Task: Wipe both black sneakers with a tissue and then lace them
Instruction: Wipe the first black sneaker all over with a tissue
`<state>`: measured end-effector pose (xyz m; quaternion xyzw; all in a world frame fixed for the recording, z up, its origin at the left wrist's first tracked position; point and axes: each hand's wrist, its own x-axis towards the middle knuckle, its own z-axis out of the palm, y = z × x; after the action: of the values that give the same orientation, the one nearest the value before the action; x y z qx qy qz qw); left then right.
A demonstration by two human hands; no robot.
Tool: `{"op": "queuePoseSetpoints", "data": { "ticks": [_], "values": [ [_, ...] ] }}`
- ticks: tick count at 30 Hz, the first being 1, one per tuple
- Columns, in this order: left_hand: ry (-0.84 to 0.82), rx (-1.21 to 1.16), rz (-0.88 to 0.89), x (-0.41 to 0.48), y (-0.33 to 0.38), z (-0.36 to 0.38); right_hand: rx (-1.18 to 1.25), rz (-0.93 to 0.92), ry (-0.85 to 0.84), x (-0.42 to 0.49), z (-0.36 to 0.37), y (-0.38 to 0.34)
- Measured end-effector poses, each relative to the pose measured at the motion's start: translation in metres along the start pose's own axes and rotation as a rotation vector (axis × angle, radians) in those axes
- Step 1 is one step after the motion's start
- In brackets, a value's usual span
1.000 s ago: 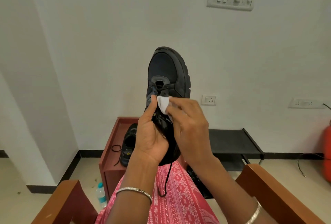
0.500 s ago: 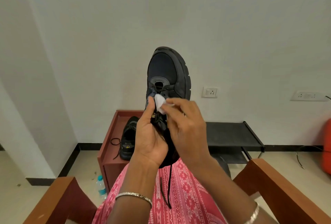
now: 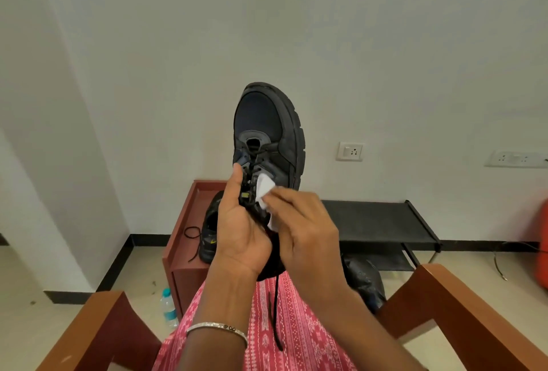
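matte black sneaker [image 3: 267,130] with mesh toe and chunky rubbery sole, soft white paper tissue [image 3: 264,191], glossy reddish wooden table [image 3: 181,240], shiny metal bangle [image 3: 218,329]

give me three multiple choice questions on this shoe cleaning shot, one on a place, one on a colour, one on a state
1. Where does the second sneaker lie?
A. on the black rack
B. on the reddish-brown side table
C. on the floor

2. What colour is the tissue?
A. white
B. blue
C. yellow

3. How is the lace of the held sneaker?
A. tied in a bow
B. taken out entirely
C. hanging loose, untied

Key: 1 B, it sits on the table's top. 2 A, the right hand pinches a white wad against the shoe. 3 C, one end dangles below the left hand, which grips the shoe.
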<state>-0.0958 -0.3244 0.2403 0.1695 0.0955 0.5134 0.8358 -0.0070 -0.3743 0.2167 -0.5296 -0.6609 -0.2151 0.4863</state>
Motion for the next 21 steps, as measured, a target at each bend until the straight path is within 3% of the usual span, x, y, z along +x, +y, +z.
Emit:
{"op": "queuePoseSetpoints", "data": {
  "ticks": [6,13,21],
  "values": [
    [-0.020,0.026,-0.024,-0.004,-0.006,0.001,-0.054,0.040,0.094,0.031,0.003,0.014],
    [0.063,0.034,0.002,0.005,0.000,-0.007,0.035,-0.043,0.016,-0.042,-0.003,-0.010],
    [-0.002,-0.074,-0.031,0.002,-0.005,-0.012,0.071,0.042,0.072,0.004,0.017,0.000]
  ]
}}
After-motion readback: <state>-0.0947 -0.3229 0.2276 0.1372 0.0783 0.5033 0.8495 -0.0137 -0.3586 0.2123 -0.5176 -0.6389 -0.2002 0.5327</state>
